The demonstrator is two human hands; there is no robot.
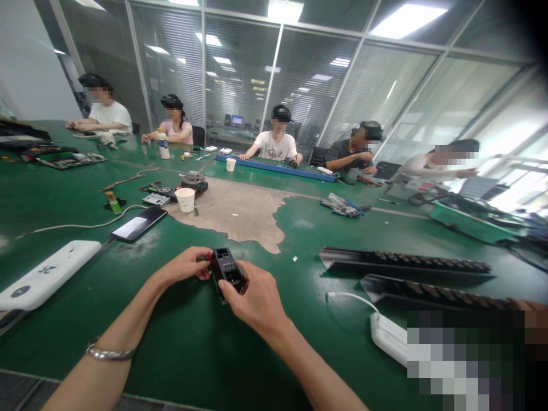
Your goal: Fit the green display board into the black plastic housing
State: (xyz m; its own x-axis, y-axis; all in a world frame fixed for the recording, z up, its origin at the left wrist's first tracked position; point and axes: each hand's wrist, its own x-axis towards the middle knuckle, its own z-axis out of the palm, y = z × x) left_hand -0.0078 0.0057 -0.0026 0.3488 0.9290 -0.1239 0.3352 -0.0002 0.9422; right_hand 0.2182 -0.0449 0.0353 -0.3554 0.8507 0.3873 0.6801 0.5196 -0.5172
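Left hand (191, 265) should just steady the block (225, 264) lightly at its edge; right hand (259, 291) should take the weight, thumb kept low on the face.

Left grip: fingertips bunched at block's left side, can't tell if pinching. Block: between both hands, tilted, over the worktop (184, 354). Right grip: pinching its near right end.

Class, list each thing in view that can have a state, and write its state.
Black module: held, tilted
Right hand: gripping the black module
Left hand: curled at the black module's edge
Phone: lying flat, screen partly bright
Nearer paper cup: upright
Farther paper cup: upright
Green basket: holding dark cables
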